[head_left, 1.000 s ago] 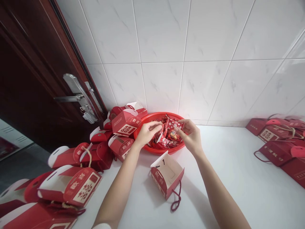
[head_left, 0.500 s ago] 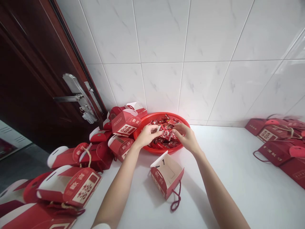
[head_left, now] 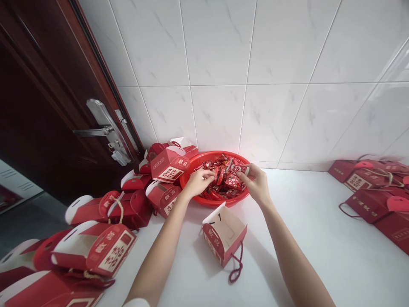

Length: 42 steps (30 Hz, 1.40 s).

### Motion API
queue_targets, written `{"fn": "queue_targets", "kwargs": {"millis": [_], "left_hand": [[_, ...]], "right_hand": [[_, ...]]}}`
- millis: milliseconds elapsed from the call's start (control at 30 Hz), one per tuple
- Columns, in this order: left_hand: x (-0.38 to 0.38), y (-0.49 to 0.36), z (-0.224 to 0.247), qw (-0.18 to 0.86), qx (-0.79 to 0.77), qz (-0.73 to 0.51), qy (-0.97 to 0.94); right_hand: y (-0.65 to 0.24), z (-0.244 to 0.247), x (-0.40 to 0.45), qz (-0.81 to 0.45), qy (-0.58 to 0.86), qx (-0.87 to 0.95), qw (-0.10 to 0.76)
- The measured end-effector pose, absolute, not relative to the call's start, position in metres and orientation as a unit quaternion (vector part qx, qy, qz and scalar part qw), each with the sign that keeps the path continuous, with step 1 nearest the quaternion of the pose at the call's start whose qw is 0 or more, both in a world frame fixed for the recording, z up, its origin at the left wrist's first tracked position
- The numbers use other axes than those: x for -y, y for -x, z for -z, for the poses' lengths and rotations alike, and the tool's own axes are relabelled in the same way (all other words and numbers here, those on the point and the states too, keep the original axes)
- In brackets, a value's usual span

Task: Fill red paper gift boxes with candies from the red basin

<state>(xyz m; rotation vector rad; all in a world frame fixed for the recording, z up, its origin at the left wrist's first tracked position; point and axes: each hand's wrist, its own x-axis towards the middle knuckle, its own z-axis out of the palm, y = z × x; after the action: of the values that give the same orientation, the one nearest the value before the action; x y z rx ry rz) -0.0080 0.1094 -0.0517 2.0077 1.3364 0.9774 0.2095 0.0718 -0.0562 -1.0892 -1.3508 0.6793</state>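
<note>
A red plastic basket [head_left: 245, 159] full of small red-wrapped candies [head_left: 220, 194] stands against the wall. Over its left side is my left hand [head_left: 198, 183], fingertips pinched on a red wrapped candy [head_left: 218, 174]. My right hand [head_left: 258, 184] reaches in from the right, thumb and fingers closed on a red candy packet [head_left: 236, 168] with white print. In front of the basket, an open red gift box [head_left: 225, 234] shows its pale inside, with a dark red cord handle [head_left: 236, 268] lying on the table.
Several red gift boxes [head_left: 92, 247] with lids up are piled along the left side, one [head_left: 170, 164] leaning near the basket's rim. More closed boxes [head_left: 367, 204] lie at the right. A tiled wall [head_left: 217, 111] stands behind, and a dark door [head_left: 47, 85] at left.
Both hands were together on one patterned packet. They have moved apart: the right keeps a packet at the basket's right side, the left has its fingers on candy at the left.
</note>
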Motion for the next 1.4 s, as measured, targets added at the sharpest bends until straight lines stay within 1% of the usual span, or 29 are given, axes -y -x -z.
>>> {"fn": "queue_targets", "kwargs": {"millis": [67,167,333,467,567,667,700,767,867,933,1033,1167,1267,1400], "left_hand": [[-0.111,0.006,0.057,0.256,-0.497,-0.319,-0.765],[-0.113,0.002,0.062,0.260,-0.512,-0.290,-0.765],[-0.115,0.007,0.063,0.201,-0.589,-0.294,-0.725],[-0.118,0.011,0.065,0.164,-0.622,-0.294,-0.706],[-0.119,0.010,0.064,0.134,-0.625,-0.312,-0.703],[-0.117,0.011,0.061,0.108,-0.583,-0.326,-0.736],[-0.117,0.012,0.060,0.118,-0.559,-0.314,-0.758],[-0.115,0.015,0.059,0.167,-0.515,-0.253,-0.802],[-0.114,0.017,0.059,0.237,-0.502,-0.152,-0.818],[-0.114,0.017,0.061,0.247,-0.511,-0.146,-0.810],[-0.116,0.017,0.062,0.269,-0.502,-0.226,-0.790],[-0.117,0.017,0.060,0.348,-0.449,-0.377,-0.731],[-0.115,0.015,0.056,0.398,-0.410,-0.417,-0.707],[-0.110,0.010,0.049,0.420,-0.394,-0.441,-0.689]], "right_hand": [[-0.209,0.057,-0.072,-0.282,0.483,0.582,0.590],[-0.207,0.057,-0.071,-0.269,0.496,0.591,0.576],[-0.205,0.056,-0.070,-0.252,0.504,0.597,0.571],[-0.206,0.057,-0.070,-0.247,0.507,0.596,0.572],[-0.207,0.058,-0.071,-0.239,0.509,0.600,0.569],[-0.208,0.060,-0.073,-0.232,0.514,0.604,0.562],[-0.208,0.061,-0.073,-0.232,0.516,0.605,0.560],[-0.208,0.061,-0.074,-0.232,0.518,0.608,0.555],[-0.207,0.062,-0.075,-0.228,0.523,0.614,0.546],[-0.207,0.063,-0.075,-0.230,0.523,0.616,0.543],[-0.206,0.063,-0.076,-0.244,0.515,0.613,0.547],[-0.207,0.066,-0.077,-0.268,0.509,0.605,0.550],[-0.207,0.069,-0.079,-0.282,0.505,0.601,0.552],[-0.206,0.072,-0.081,-0.332,0.482,0.575,0.572]]}}
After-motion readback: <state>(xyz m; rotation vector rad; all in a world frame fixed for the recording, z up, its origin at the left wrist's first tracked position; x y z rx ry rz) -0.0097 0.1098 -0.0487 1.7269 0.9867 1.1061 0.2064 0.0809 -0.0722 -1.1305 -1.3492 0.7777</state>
